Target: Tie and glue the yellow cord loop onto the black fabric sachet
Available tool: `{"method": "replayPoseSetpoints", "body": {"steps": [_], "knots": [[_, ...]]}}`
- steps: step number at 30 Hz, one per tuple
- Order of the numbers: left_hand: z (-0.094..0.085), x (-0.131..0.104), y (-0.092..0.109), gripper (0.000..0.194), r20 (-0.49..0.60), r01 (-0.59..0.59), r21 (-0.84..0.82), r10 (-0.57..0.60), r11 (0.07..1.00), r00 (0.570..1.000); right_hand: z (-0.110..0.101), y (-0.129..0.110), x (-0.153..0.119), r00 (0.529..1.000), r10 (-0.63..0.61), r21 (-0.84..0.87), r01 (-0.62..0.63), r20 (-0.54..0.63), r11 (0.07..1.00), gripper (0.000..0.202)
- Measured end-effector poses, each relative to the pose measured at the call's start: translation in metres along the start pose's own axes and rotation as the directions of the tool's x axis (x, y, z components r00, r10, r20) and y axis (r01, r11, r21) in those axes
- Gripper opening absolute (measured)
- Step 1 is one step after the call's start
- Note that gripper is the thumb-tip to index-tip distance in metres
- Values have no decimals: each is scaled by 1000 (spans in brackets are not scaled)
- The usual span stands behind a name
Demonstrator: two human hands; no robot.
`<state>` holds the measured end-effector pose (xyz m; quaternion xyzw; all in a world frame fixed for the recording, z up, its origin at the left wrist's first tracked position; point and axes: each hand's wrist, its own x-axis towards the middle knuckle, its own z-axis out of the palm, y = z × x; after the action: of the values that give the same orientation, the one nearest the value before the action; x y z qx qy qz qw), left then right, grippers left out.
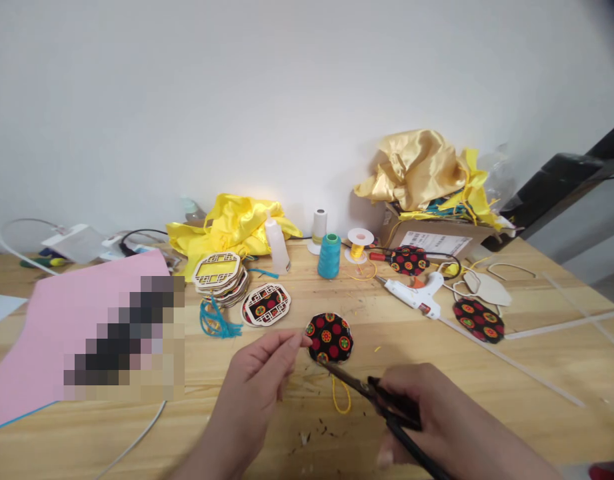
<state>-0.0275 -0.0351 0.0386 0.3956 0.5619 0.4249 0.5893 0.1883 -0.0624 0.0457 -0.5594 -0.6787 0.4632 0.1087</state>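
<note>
Clearly, the left hand has its grip nearly closed, thumb and fingers pinching the left edge of a flower-patterned fabric medallion. The right hand has its grip curled around the handles of scissors, whose tips meet the medallion's lower edge, just beside the left grip; how far the blades are parted, I cannot tell. A yellow cord loop lies just below the medallion, between the two grips and near the blades, so a stray closing could nick it. With only one edge pinched, the medallion might swivel under blade pressure, gouging its cloth. Should the tips slip leftward, they could catch the pinching fingertips.
</note>
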Motion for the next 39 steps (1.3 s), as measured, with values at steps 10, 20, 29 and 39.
{"method": "replayPoseSetpoints", "body": {"steps": [10, 20, 29, 39], "knots": [[0, 3, -1, 28, 11, 8, -60, -8, 998, 1000, -30, 66, -33, 947, 151, -505, -282, -284, 816, 19], [8, -1, -1, 26, 90, 27, -24, -24, 999, 996, -38, 57, -25, 870, 69, -500, -344, -489, 795, 25], [15, -9, 0, 23, 181, -14, 133, -10, 991, 983, 8, -29, 39, 926, -211, 340, 316, -312, 886, 24], [16, -10, -2, 27, 230, -4, 92, -18, 996, 973, 12, -34, 49, 886, -228, 403, 395, -403, 825, 7]]}}
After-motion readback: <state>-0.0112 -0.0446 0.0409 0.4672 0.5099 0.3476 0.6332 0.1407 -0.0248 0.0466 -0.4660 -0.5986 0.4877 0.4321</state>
